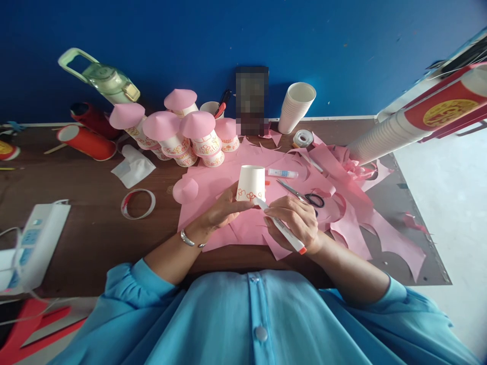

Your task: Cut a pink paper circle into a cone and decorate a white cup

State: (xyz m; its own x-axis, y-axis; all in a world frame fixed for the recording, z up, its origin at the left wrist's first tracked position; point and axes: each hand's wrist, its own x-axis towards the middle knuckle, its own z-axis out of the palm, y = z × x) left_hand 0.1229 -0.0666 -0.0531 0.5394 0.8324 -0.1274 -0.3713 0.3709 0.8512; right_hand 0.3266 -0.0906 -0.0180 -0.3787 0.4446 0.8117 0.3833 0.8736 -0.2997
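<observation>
An upturned white paper cup (251, 182) with orange flower drawings along its rim stands on pink paper (243, 223). My left hand (220, 210) holds its lower edge from the left. My right hand (294, 220) grips a white marker (279, 225) with an orange end, its tip touching the cup's lower right side. A pink paper cone (185, 190) lies just left of my left hand. Scissors (302, 195) and a glue stick (282, 173) lie right of the cup.
Several finished cups with pink cone tops (178, 129) stand behind. A stack of white cups (296, 106) and a tape roll (303, 138) sit at the back. Pink scraps (365, 223) spread right. A tape ring (138, 204) and a white device (32, 246) lie left.
</observation>
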